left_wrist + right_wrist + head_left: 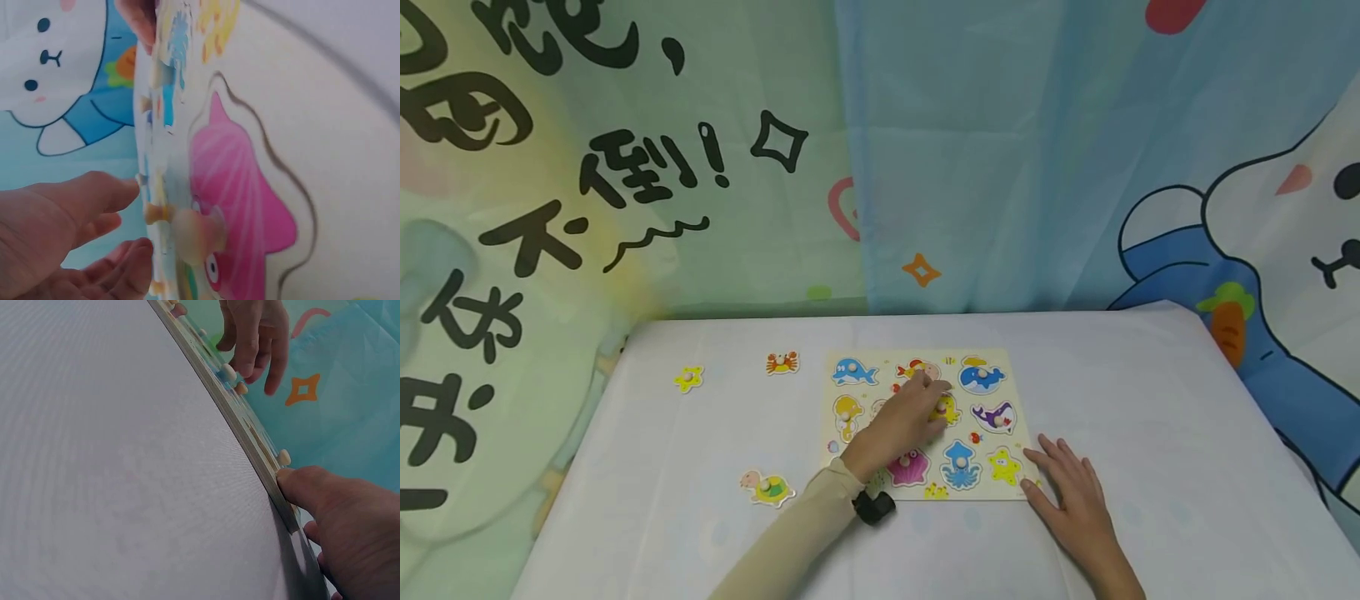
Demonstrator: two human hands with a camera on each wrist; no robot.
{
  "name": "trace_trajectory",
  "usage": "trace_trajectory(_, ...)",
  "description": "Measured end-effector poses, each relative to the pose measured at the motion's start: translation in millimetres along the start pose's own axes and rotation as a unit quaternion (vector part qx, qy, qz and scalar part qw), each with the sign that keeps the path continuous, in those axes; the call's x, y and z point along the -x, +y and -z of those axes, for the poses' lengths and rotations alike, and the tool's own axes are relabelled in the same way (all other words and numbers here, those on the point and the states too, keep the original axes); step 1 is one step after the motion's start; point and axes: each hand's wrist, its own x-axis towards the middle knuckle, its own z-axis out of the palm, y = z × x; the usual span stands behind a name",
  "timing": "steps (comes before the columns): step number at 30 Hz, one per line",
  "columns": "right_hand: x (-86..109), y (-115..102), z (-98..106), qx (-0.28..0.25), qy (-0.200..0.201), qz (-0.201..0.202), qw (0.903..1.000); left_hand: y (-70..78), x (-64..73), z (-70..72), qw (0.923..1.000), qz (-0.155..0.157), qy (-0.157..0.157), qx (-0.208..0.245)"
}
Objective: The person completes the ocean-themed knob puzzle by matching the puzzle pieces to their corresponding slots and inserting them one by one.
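A pale yellow knobbed puzzle board point(985, 493) carries sea-animal pieces. My left hand point(906, 421) reaches over its middle, fingers apart close above the knobs, between a red-and-pink fish piece point(931, 369) and a yellow piece point(951, 410) that it partly covers. Below the left hand sits a pink shell piece point(225, 162) with a wooden knob. No piece shows between the left hand's fingers. My right hand point(1071, 500) lies at the board's lower right corner, its thumb touching the edge and its fingers extended, beside a yellow starfish piece point(1004, 467).
Left of the board, a small yellow star piece point(688, 379), a red crab piece point(782, 362) and a turtle piece point(769, 489) lie loose on the white tablecloth point(647, 433). A printed curtain point(955, 167) hangs behind the table's far edge.
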Motion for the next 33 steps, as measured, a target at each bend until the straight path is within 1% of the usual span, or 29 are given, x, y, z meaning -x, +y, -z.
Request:
trace_trajectory(3,-0.8,-0.5,-0.6,0.000,0.001,0.002,1.0000,0.1,4.9,4.1,0.9993,-0.003,0.026,0.026)
trace_trajectory(9,-2.1,0.0,-1.0,0.004,0.000,0.002,1.0000,-3.6,13.5,18.0,0.9966,-0.006,0.072,0.041)
trace_trajectory(11,-0.7,0.4,-0.3,0.007,0.002,0.002,1.0000,-5.7,14.1,21.9,0.9961,-0.009,0.076,0.043)
trace_trajectory(13,1.0,0.8,0.2,0.007,0.004,0.002,1.0000,-8.0,14.3,24.8,0.9959,-0.006,0.073,0.053)
trace_trajectory(16,1.9,0.8,0.0,0.003,0.005,0.000,1.0000,-11.5,15.0,28.5,0.9955,0.011,0.060,0.073)
trace_trajectory(20,-0.5,-0.3,-1.6,0.001,-0.001,-0.005,1.0000,-19.2,16.1,32.8,0.9926,0.033,0.054,0.104)
trace_trajectory(25,-1.7,-0.9,-1.8,0.003,-0.001,0.000,1.0000,-30.6,19.9,35.5,0.9898,0.044,0.068,0.117)
trace_trajectory(29,-0.8,0.5,-2.2,0.005,-0.001,0.003,1.0000,-41.2,31.7,31.8,0.9884,0.050,0.085,0.116)
trace_trajectory(33,-0.1,1.4,-1.2,0.010,-0.009,-0.003,0.9999,-47.7,51.0,28.0,0.9879,0.049,0.101,0.107)
